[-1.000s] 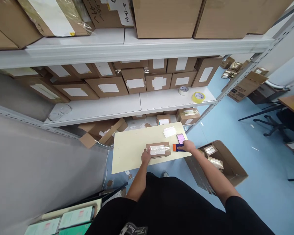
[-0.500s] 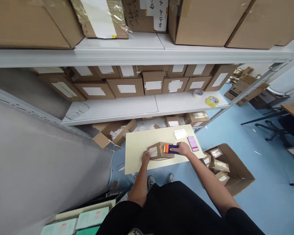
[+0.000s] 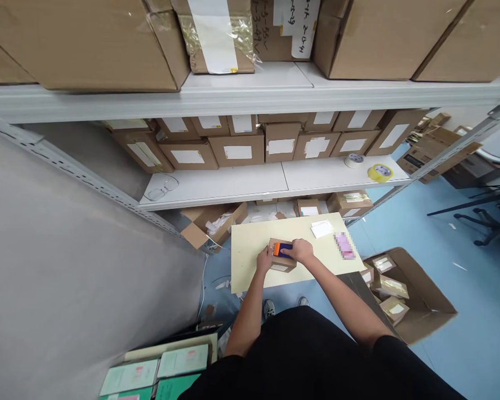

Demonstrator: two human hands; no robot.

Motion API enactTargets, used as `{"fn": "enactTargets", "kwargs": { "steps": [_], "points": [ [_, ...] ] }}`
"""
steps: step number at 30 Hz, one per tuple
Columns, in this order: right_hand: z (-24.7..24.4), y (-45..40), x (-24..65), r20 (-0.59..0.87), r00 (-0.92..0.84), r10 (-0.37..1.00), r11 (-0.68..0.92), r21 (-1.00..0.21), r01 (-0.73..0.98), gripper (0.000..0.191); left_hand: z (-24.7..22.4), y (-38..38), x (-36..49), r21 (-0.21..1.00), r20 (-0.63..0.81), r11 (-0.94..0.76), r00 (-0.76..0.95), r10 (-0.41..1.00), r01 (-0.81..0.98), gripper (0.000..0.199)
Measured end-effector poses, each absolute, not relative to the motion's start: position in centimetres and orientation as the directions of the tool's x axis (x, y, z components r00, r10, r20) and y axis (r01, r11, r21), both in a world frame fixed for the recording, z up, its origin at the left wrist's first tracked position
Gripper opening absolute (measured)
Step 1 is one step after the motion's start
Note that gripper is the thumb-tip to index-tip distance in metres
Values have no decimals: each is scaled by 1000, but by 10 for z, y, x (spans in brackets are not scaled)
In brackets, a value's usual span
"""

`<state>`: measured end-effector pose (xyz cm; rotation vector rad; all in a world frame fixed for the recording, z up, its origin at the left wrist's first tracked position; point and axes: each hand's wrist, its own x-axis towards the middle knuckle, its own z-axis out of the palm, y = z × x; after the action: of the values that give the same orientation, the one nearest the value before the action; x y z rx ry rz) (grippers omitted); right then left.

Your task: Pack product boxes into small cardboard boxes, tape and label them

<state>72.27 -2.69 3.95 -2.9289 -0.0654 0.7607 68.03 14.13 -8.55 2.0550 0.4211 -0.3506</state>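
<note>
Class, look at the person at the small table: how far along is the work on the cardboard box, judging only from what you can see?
Done: sealed, labelled boxes already lie in the open carton on the floor. In hand: the left hand steadies the small cardboard box on the table while the right hand presses an orange-and-blue tool on its top. Left: this box is not yet in the carton.

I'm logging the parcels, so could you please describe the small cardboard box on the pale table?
The small cardboard box is brown, with a white label on its near side. It rests on the pale table near its front edge. The left hand steadies its left end, while the right hand presses an orange-and-blue tool on top.
</note>
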Motion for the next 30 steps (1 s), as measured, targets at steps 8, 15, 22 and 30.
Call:
{"fn": "enactTargets", "kwargs": {
  "steps": [8, 15, 22, 30],
  "points": [
    [32, -125, 708, -467, 884, 31, -987, -154, -47, 64, -92, 72, 671, 729, -388, -563, 913, 127, 388, 59],
    [31, -254, 679, -477, 865, -159, -969, -94, -230, 57, -107, 71, 677, 733, -360, -588, 929, 91, 342, 57],
    [1, -196, 677, -479, 874, -83, -961, -194, -197, 66, -122, 124, 684, 788, -376, -488, 921, 100, 375, 53],
    [-10, -68, 700, -450, 888, 92, -951, -305, -56, 67, -112, 228, 680, 739, -381, -463, 871, 311, 489, 49]
  ]
}}
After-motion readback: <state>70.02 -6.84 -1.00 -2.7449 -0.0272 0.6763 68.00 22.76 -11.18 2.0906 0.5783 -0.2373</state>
